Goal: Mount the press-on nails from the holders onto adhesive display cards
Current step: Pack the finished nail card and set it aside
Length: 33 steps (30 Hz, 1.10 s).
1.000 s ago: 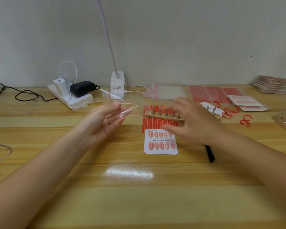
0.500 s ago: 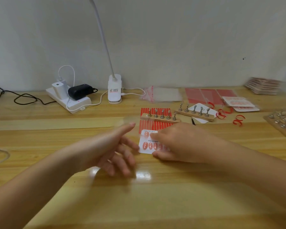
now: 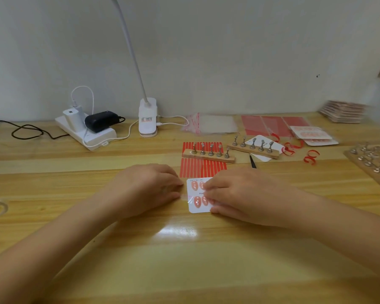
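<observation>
Left hand (image 3: 149,187) now down pinching clear film beside nail card (image 3: 195,195), right hand (image 3: 239,194) still pressing card

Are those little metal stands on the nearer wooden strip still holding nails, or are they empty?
Empty: the five metal stands on the nearer wooden strip show bare tips, while pink nails lie on the white card.

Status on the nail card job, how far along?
Done: the white card carries pink nails in both rows, and both near wooden holders show bare posts. In hand: right hand rests on the card, left hand is at its left edge, seemingly with a clear film. Left: the holder board at far right; its load is too blurred to tell.
</observation>
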### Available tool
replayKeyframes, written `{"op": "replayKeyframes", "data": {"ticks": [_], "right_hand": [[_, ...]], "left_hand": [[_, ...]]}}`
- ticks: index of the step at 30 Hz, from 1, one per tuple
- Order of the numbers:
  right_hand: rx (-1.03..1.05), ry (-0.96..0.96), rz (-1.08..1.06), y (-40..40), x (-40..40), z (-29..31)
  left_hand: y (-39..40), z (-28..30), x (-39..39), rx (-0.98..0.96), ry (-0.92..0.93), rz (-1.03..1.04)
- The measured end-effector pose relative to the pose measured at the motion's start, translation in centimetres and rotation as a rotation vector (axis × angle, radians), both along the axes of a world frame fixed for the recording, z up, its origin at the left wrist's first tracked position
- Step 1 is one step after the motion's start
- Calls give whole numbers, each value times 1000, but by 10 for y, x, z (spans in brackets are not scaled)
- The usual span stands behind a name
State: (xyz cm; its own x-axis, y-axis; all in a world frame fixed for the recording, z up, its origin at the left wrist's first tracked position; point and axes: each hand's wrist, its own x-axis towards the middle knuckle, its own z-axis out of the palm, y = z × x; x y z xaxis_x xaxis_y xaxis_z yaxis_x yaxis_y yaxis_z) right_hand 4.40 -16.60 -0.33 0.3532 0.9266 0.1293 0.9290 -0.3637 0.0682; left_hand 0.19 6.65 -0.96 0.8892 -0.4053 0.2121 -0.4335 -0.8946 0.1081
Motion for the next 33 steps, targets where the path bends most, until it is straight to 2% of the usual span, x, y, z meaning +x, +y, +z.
{"op": "replayKeyframes", "data": {"ticks": [4,8,11,14,19,22,25,27,30,33], "right_hand": [[96,114,-74,-6,3,-3],[177,296,-157,-11,2,-6],[217,363,-205,-16,2,-8],[232,411,-243,-19,2,-9],[286,480,-274,-26,-1,-8],[332,469,-277,-30,-2,-7],[383,397,-288,-34,-5,-10],[415,328,-282,-34,-6,-13],[467,232,-242,-33,-9,-14],[497,178,-211,-31,-9,-14]], "left_hand": [[-7,1,3,52,-53,-2],[-14,-2,4,26,-87,58],[-17,-3,5,10,-70,99],[-16,-4,8,2,-5,94],[-3,6,1,-166,154,49],[-5,9,-4,-225,173,43],[-21,11,-8,-475,176,72],[-37,13,-6,-627,286,165],[-58,12,1,-802,569,222],[-67,9,6,-866,699,211]]}}
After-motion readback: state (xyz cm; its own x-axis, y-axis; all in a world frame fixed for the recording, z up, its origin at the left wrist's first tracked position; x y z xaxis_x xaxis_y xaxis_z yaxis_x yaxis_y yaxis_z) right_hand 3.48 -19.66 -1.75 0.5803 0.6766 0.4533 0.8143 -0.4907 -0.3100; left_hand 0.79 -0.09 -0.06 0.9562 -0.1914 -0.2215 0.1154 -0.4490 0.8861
